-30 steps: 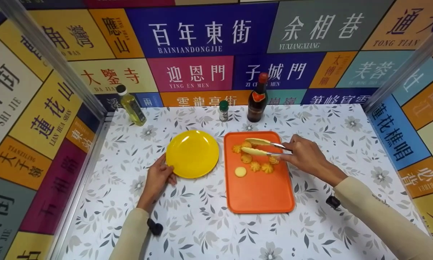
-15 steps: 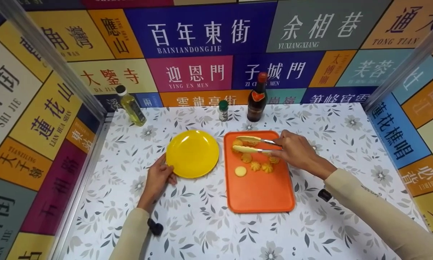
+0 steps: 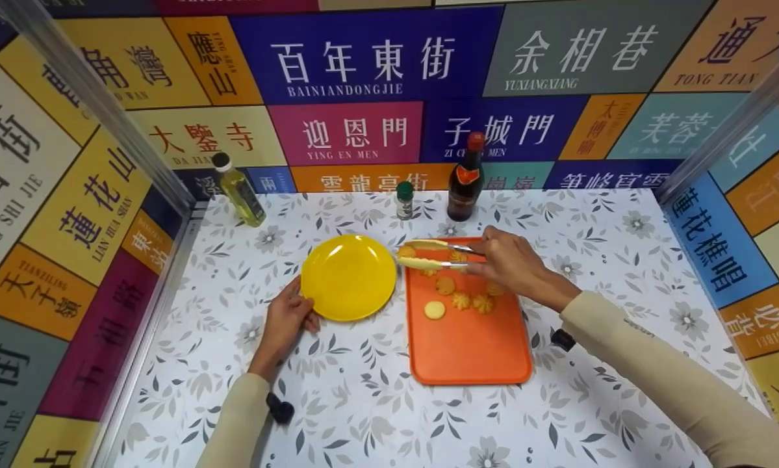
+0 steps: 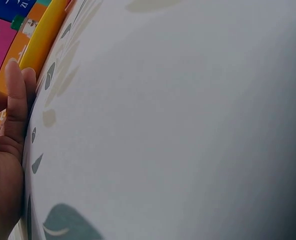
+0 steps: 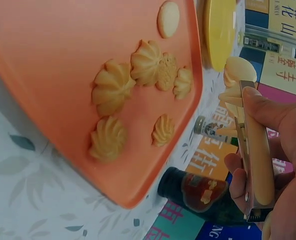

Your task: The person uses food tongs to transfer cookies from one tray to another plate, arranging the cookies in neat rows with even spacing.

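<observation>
My right hand (image 3: 509,260) grips a pair of tongs (image 3: 451,246) with pale yellow tips, above the tray's upper left corner. A cookie (image 5: 239,70) sits between the tong tips in the right wrist view. Below lies an orange tray (image 3: 470,351) bearing several piped cookies (image 3: 482,303) and a smooth round cookie (image 3: 434,310). Left of the tray stands a yellow plate (image 3: 349,278) with nothing on it. My left hand (image 3: 285,318) holds the plate's lower left rim, thumb at the edge; some fingers are partly hidden. The plate's edge (image 4: 42,37) shows by those fingers in the left wrist view.
Along the back stand an oil bottle (image 3: 240,192), a small green-capped jar (image 3: 405,200) and a dark bottle with a red cap (image 3: 465,185). A floral cloth (image 3: 363,396) covers the table. Printed walls (image 3: 344,130) enclose the back and sides.
My right hand has moved left with the tongs, carrying a cookie from over the tray toward the plate. My left hand and the plate have stayed in place.
</observation>
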{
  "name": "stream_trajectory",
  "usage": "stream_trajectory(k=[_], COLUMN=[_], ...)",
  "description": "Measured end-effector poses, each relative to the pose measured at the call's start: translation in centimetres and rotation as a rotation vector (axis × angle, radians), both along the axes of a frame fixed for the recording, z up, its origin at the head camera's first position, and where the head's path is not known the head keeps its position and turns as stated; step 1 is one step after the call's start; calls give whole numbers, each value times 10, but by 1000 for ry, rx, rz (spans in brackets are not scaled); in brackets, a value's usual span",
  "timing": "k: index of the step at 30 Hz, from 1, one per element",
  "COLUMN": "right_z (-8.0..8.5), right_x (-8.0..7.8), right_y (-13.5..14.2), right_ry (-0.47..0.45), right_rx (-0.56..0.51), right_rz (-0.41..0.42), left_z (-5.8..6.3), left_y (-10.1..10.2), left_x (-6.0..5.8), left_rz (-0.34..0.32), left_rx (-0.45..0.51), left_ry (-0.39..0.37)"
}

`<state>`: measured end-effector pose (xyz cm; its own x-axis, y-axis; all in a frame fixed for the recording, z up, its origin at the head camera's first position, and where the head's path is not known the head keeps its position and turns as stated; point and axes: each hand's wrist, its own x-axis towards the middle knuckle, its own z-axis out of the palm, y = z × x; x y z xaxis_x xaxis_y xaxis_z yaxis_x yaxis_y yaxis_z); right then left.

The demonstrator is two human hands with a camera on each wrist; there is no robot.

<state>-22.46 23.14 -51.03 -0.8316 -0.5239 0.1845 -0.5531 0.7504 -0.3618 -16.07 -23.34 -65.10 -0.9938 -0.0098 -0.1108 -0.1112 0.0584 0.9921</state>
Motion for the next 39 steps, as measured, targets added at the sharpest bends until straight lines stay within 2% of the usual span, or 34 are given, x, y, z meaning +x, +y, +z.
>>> stream_trajectory(k=[4,11,17,25,31,39], right_z=[-2,-2,-3,-1,-2,-8], right_x=[-1,-2,-5,-10,-14,-17], right_y=[-12,-35,-46,-55,-63,-72], right_ry=[-17,-155,-118,-152,-186,-165], right_rx=[9,41,60,28,44,57], right_rz=[15,-43,-25,-10,-23,-1], left_z=[1,2,2,2,3,3], left_y=[0,0,0,1,2,2], left_x=[-1,-1,-1,-1,0,1], left_rz=[-6,-6,0,13,12,18], left_rx=[-6,-19,-14,-3,-10,-16], left_ry=[0,-3,-15,-26,1,-9])
